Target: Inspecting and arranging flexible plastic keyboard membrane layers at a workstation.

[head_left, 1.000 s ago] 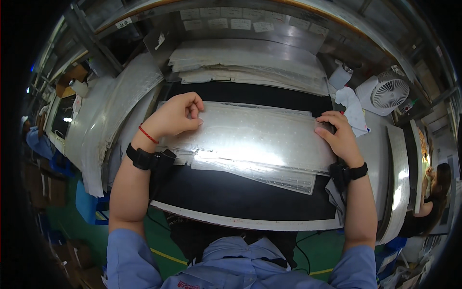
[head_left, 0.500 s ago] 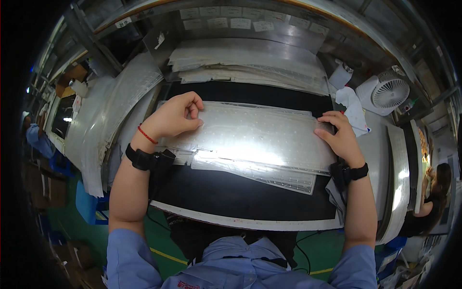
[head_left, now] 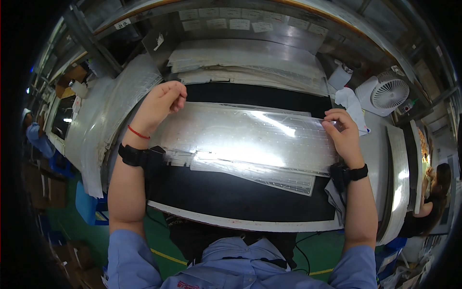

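Note:
A stack of translucent, dotted plastic sheets (head_left: pixel 231 137) lies on the black work mat (head_left: pixel 231 197) in front of me, its lower sheets fanned askew toward me. My right hand (head_left: pixel 344 134) pinches the right edge of the top sheet between thumb and fingers. Over the far left corner of the stack, my left hand (head_left: pixel 166 100) is raised with its fingers curled together. Whatever may be in those fingers is hidden or too thin to see. A bright streak of glare crosses the upper right of the top sheet.
More sheets are piled at the back (head_left: pixel 250 60); another pile (head_left: pixel 108 115) leans at the left. On the right are a white fan (head_left: pixel 387 94), a white bottle (head_left: pixel 340 74), a crumpled white cloth (head_left: pixel 351 106) and long curved panels (head_left: pixel 398 178). A person (head_left: pixel 435 202) is at far right.
My left hand has moved up and left, off the stack's surface, its fingers curling tighter. My right hand has shifted slightly right at the sheet's edge. A new glare streak shows on the top sheet.

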A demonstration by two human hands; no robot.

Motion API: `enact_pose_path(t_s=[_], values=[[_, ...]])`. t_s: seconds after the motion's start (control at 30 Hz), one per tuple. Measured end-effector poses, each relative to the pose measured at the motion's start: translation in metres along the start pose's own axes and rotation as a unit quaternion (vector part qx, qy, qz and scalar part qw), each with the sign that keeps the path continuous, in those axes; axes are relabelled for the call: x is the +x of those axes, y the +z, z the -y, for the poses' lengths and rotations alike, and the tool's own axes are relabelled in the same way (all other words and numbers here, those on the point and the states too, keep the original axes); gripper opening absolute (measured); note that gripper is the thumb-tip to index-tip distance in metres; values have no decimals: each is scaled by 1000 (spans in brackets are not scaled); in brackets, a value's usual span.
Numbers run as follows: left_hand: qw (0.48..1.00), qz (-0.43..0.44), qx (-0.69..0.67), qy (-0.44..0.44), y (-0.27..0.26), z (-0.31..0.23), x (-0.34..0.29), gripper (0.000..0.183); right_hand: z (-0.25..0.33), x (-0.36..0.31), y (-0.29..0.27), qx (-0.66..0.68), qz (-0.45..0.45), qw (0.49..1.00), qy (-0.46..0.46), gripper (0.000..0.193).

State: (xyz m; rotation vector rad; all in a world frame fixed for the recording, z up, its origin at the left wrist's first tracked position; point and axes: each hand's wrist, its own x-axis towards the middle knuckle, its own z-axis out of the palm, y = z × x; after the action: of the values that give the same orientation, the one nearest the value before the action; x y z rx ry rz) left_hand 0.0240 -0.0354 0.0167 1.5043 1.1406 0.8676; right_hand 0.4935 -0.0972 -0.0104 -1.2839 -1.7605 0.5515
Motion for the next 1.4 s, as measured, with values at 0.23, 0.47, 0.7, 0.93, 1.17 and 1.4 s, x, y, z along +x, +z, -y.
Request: enact_pose_path(t_s=[0.23,0.47,0.7,0.93,1.17,1.4], values=[[999,-49,0,-2,8,-8,-1,17,-6,0,-1,91,-44,995,-5,11],[980,54,191,16,33,-4,-4,19,-3,1,0,85,-39,996,5,11],[969,77,234,5,29,-6,-4,27,-2,2,-1,59,-33,998,13,11],[969,70,230,51,30,0,-4,14,-1,1,-1,65,-33,997,21,11],[995,-93,-10,-28,1,7,6,27,-7,1,-1,64,-55,996,-20,12],[987,-147,63,14,-4,11,12,19,-5,1,-2,80,-62,995,-24,12]])
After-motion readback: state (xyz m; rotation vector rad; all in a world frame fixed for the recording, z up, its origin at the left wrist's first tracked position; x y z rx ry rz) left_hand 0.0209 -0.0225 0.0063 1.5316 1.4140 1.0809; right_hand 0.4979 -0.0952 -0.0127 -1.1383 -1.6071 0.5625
